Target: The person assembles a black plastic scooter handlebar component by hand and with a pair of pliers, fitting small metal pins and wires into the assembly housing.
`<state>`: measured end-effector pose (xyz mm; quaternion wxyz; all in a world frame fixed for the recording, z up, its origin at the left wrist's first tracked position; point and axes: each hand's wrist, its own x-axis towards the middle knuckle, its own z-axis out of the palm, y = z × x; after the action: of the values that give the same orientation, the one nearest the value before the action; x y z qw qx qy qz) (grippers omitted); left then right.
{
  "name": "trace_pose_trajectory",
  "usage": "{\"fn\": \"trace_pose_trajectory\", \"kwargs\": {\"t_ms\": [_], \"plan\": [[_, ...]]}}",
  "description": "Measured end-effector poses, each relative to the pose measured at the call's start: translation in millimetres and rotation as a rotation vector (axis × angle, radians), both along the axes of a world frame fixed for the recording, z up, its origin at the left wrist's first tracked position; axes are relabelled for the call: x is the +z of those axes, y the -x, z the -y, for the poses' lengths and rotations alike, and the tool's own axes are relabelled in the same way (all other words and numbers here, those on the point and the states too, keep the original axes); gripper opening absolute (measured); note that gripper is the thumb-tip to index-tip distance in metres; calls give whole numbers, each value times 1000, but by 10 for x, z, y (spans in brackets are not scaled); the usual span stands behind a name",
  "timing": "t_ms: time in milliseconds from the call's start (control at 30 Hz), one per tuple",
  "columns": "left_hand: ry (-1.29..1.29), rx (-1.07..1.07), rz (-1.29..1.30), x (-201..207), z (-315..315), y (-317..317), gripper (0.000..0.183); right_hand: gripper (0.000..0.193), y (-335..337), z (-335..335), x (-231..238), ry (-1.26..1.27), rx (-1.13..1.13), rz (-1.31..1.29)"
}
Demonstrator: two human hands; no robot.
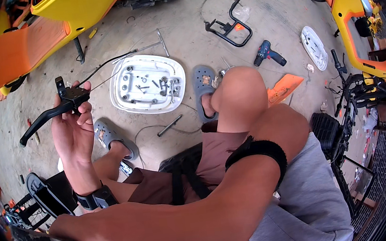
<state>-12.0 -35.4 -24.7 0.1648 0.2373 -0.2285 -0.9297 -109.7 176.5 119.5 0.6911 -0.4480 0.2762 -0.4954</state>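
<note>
My left hand (73, 130) is raised with its palm toward me. Its fingers are closed around the clamp end of a black brake lever (52, 111), whose curved blade points down to the left. From the lever a thin cable (104, 66) runs right, over the edge of a white plastic tray (116, 106). Several bolts, sockets and small metal parts (163, 85) lie in this tray. My right hand is out of the picture; a bent arm with a black strap (260, 153) crosses the lower middle.
A cordless drill (269, 54), a black tubular frame (240, 30), an orange panel (285, 88) and a smaller white tray (314, 48) lie on the floor. Yellow-orange scooters stand left (24, 45) and right (348, 14). A metal tube (169, 125) lies between my grey clogs (204, 90).
</note>
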Motion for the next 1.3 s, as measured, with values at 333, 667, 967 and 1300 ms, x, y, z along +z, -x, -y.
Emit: {"fn": "trace_pose_trajectory", "kwargs": {"t_ms": [333,667,967,1300], "plan": [[12,21,-20,12,33,42,47,28,-280,-226,102,258,-470,-59],[55,15,19,68,-28,-1,46,25,-327,-339,61,138,-224,-102],[212,-75,13,215,-149,-25,48,49,182,-62,-928,-494,-955,185],[415,-295,182,112,-260,-99,44,61,150,568,-1174,-353,-760,-219]]}}
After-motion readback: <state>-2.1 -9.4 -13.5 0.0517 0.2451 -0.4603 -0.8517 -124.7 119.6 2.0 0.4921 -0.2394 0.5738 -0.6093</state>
